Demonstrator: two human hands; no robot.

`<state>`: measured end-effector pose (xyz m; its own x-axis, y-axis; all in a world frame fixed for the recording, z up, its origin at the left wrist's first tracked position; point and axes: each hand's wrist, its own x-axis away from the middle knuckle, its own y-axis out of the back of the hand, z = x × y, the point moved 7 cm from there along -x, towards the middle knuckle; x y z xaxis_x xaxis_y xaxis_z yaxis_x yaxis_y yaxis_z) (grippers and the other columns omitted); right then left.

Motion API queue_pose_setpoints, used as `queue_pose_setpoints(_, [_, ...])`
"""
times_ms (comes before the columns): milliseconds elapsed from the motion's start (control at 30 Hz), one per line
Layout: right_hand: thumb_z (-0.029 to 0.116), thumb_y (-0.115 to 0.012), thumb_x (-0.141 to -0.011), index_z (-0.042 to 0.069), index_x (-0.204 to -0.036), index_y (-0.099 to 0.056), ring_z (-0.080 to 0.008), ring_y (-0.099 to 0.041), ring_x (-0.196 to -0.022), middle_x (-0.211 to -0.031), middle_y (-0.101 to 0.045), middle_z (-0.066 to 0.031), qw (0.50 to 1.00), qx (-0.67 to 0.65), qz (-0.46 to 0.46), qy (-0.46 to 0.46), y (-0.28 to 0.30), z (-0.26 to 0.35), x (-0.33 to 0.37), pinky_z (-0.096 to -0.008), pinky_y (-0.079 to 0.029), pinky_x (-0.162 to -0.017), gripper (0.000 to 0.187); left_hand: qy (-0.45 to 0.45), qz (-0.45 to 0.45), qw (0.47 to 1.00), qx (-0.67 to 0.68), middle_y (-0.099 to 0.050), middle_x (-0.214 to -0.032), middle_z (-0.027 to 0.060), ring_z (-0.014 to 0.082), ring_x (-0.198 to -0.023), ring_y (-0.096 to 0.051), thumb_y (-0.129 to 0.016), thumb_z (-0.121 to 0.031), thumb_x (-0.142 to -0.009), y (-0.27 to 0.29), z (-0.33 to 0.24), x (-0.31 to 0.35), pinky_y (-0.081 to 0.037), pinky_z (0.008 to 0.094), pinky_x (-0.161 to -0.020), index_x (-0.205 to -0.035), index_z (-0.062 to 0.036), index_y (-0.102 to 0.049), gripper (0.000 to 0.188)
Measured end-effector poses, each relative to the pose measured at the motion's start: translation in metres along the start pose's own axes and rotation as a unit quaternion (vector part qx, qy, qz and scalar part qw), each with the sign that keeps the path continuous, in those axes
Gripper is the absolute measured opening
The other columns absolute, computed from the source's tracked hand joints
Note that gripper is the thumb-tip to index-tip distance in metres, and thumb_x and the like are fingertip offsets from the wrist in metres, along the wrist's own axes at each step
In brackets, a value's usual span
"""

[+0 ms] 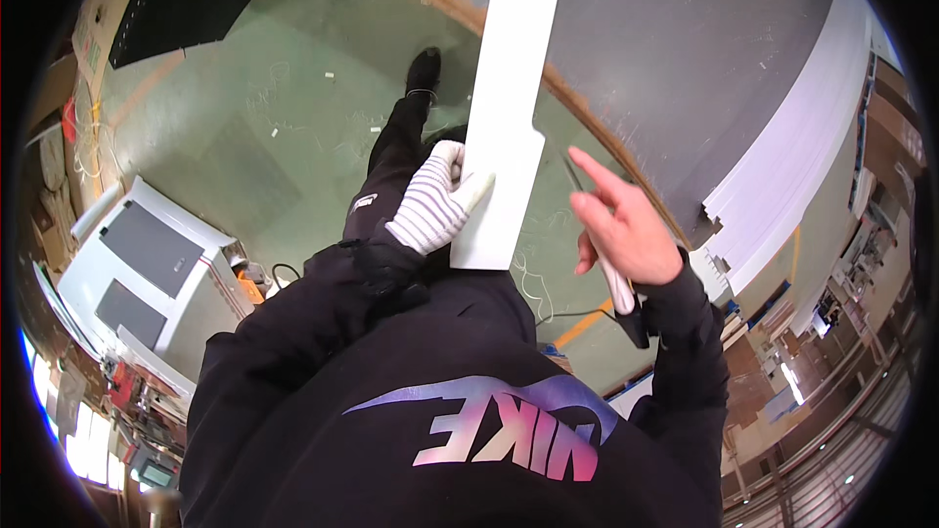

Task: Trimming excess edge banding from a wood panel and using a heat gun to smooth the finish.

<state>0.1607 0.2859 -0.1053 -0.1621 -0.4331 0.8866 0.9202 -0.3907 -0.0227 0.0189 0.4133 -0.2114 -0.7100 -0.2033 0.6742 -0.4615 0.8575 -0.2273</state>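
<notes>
A long white strip-shaped panel (504,108) with a small step in its right edge runs from near my waist up and away over a grey worktable. My left hand (440,198), in a striped glove, grips its left edge near the close end, thumb flat on top. Right of the panel and apart from it, my bare right hand (631,230) is wrapped round a slim tool (617,286) with a pale handle and a thin pointed blade; its exact kind is unclear. The index finger stretches forward alongside the blade.
The grey worktable (675,29) has a brown wooden edge. A stack of long white strips (782,161) lies on its right side. At left stands a white machine cabinet (191,269) with grey panels; a black box (191,5) is at upper left. Thin offcuts litter the green floor (323,127).
</notes>
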Motion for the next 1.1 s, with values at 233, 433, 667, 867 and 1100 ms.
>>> queue_pose_setpoints(233, [0.027,-0.052,-0.091,-0.007,-0.138,-0.047,-0.0139,-0.055,-0.054,-0.064,-0.055,-0.0102,0.983,0.149,-0.063,0.083,-0.011,0.029,-0.036,-0.0329,-0.048,-0.056,0.057,-0.126,-0.085,0.988,0.027,-0.066,-0.104,0.0143,0.0175,-0.093,-0.063,-0.063,-0.013,-0.094,-0.012,0.012,0.012,-0.051,0.0307,-0.083,-0.120,0.0014,-0.048,0.032])
queue_pose_setpoints(433, [0.022,-0.054,-0.089,-0.008,-0.131,-0.052,-0.0109,-0.047,-0.058,-0.059,-0.048,-0.0127,0.962,0.259,-0.052,0.076,-0.017,0.041,-0.024,-0.0319,-0.044,-0.058,0.052,-0.128,-0.126,0.983,0.029,-0.067,-0.098,0.0148,0.0186,-0.087,-0.066,-0.065,-0.012,-0.092,-0.011,0.016,0.012,-0.052,0.0313,-0.079,-0.115,0.0014,-0.055,0.029])
queue_pose_setpoints(667, [0.017,-0.054,-0.088,-0.008,-0.130,-0.054,-0.0111,-0.052,-0.057,-0.066,-0.056,-0.0170,0.914,0.395,0.005,0.090,0.001,0.045,-0.016,-0.0297,-0.046,-0.059,0.048,-0.089,-0.094,0.988,0.088,-0.066,-0.102,0.0116,0.0135,-0.093,-0.062,-0.064,-0.008,-0.092,-0.011,0.009,0.008,-0.050,0.0279,-0.086,-0.117,0.0041,-0.054,0.030])
queue_pose_setpoints(867, [0.022,-0.053,-0.096,0.000,-0.145,-0.041,-0.0192,-0.061,-0.051,-0.075,-0.064,-0.0112,0.993,-0.091,-0.070,0.004,-0.005,-0.027,-0.021,-0.0329,-0.051,-0.053,0.056,-0.094,-0.076,0.992,0.035,-0.062,-0.112,0.0117,0.0141,-0.100,-0.059,-0.061,-0.006,-0.093,-0.008,0.005,0.005,-0.049,0.0283,-0.091,-0.124,0.0038,-0.049,0.035])
queue_pose_setpoints(1100, [0.018,-0.048,-0.100,-0.007,-0.151,-0.023,-0.0148,-0.057,-0.049,-0.075,-0.056,-0.0063,0.956,-0.220,-0.139,0.133,-0.051,-0.030,-0.037,-0.0281,-0.047,-0.048,0.062,-0.117,-0.041,0.992,0.038,-0.054,-0.133,0.0120,0.0171,-0.120,-0.053,-0.058,-0.002,-0.093,-0.011,-0.005,0.003,-0.043,0.0301,-0.102,-0.149,-0.0006,-0.030,0.063])
